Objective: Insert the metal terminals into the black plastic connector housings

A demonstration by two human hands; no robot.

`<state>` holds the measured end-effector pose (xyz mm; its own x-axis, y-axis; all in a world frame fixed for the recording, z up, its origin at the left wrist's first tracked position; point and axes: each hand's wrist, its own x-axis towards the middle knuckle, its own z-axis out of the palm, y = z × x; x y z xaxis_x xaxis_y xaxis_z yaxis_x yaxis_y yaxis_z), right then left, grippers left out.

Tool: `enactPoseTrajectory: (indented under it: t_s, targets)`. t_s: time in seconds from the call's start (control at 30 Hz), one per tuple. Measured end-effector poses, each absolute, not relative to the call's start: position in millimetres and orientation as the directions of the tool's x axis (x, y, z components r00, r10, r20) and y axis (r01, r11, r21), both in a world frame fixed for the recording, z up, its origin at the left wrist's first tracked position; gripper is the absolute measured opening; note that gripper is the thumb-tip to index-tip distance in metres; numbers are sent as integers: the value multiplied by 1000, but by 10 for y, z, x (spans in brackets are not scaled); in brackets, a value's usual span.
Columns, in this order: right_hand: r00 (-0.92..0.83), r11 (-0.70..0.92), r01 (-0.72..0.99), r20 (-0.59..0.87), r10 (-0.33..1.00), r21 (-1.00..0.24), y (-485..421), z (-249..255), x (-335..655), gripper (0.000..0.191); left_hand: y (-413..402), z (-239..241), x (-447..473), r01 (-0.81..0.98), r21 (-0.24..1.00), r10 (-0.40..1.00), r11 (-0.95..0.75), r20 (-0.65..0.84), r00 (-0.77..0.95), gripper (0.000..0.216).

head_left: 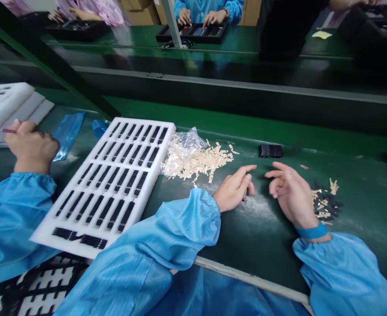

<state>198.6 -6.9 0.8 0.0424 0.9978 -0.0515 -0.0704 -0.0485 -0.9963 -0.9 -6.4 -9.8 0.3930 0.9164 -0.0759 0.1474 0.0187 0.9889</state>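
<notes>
My left hand (234, 189) is over the green bench, its index finger stretched out and the others loosely bent, with nothing visible in it. Opposite it, my right hand (290, 195) hovers with fingers apart, holding nothing I can see. Just beyond both hands lies a small stack of black strips (270, 151). Left of my left hand is a heap of small cream tabs (209, 161), spilling beside a clear plastic bag (188, 145). By my right wrist, partly hidden, is a scatter of small black and cream pieces (327, 204).
A white foam tray (114, 171) with rows of black strips leans at the bench's left. A co-worker's hand (31, 147) beside it holds a thin reddish stick. Stacked foam trays (7, 109) and blue film (68, 131) lie farther left. Another co-worker's hands work over a black tray (193, 38) opposite.
</notes>
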Motion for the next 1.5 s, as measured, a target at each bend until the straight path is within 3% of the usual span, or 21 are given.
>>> enactPoseTrajectory:
  t_s: [0.1,0.17,0.3,0.4,0.5,0.67,0.93,1.03,1.1,1.23,1.33,1.5]
  targets:
    - [-113,27,246,-1,994,-969,-170,-51,1856,27,-63,-126,-4,183,983,944,-16,-46,328,40]
    - [-171,103,358,44,984,-928,-204,-82,1805,26,10,-153,32,229,970,965,-78,16,261,33]
    - [-90,96,296,72,993,-950,-185,-103,1785,30,387,-216,213,331,892,943,-309,240,232,19]
    - [-57,96,265,84,995,-960,-168,-87,1786,31,699,-234,362,486,731,877,-480,401,264,22]
    - [-60,94,213,83,995,-972,-165,-68,1778,32,844,-244,427,565,618,835,-547,455,311,12]
    - [-53,66,139,59,997,-988,-143,-59,1801,36,816,-277,354,539,616,813,-575,504,291,6]
    - [61,42,141,51,997,-989,-31,168,2149,37,460,-217,152,448,797,912,-405,317,260,7]
    - [145,-42,328,6,989,-944,52,326,2524,33,234,-198,49,386,878,943,-282,180,280,15]
    - [174,-89,519,3,985,-850,82,403,2794,29,128,-181,6,364,899,943,-242,129,307,18]
    - [6,-88,797,-138,990,-598,74,428,3153,19,110,-154,-7,307,941,954,-143,49,296,22]
    - [-147,5,838,-216,965,-545,47,370,3232,17,194,-126,-10,128,992,964,12,-46,263,28]
    - [-256,152,858,-151,955,-491,37,299,3242,15,266,-40,-51,-193,964,963,184,-136,234,41]
